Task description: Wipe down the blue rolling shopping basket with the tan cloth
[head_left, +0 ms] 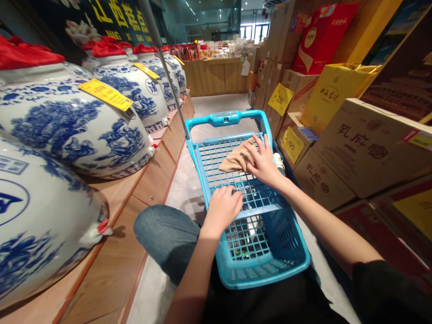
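A blue plastic shopping basket with grid sides stands in front of me, between my legs. A tan cloth lies bunched against the upper part of its grid. My right hand is on the cloth's right end, its fingers bent and some of them hidden by folds. Lower down on the left, my left hand rests against the grid with its fingers curled over the mesh. Through the lower grid, a small green patch shows, too small to name.
Large blue-and-white jars with red cloth tops line a wooden ledge on the left. Cardboard boxes and a yellow bag are stacked on the right. A grey metal rod slants to the basket's left corner. Ahead, goods cover a wooden counter.
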`<state>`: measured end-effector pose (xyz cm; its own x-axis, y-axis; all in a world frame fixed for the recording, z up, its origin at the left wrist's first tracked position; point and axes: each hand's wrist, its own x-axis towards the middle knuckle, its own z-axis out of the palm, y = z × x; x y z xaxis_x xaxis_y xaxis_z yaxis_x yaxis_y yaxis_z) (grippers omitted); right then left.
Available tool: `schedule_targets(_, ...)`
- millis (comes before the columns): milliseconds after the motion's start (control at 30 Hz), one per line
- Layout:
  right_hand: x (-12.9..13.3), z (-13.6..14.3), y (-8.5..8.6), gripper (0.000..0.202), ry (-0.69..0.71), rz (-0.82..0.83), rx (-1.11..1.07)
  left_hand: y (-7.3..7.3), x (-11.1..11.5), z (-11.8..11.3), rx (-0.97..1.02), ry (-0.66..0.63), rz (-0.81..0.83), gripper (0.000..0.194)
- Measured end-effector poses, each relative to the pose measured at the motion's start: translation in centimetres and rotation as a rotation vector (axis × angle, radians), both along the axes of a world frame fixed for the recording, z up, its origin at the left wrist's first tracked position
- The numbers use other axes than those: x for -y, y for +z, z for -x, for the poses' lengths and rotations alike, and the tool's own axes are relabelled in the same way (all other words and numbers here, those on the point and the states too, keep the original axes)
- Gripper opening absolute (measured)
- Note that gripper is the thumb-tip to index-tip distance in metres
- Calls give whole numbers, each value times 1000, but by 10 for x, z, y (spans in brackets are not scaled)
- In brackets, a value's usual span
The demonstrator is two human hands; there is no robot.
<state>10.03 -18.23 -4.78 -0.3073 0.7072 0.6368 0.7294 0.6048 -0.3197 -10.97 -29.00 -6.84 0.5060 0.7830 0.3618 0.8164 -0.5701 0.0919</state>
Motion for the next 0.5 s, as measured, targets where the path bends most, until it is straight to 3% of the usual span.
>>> schedule_targets(100, 12, 3, 5, 57, 159, -31, 97, 1, 0, -1, -3, 4, 2, 24)
schedule_targets(200, 12, 7, 6, 52, 304, 74, 209, 2, 1, -2, -3, 10, 8, 25)
schedule_targets(400, -10, 17, -6, 65, 42, 145, 324, 1, -1, -1, -16, 3, 19, 25)
schedule_targets(500, -12, 22, -4, 55, -22, 147, 342, 1, -2, 0, -12, 9, 16, 24)
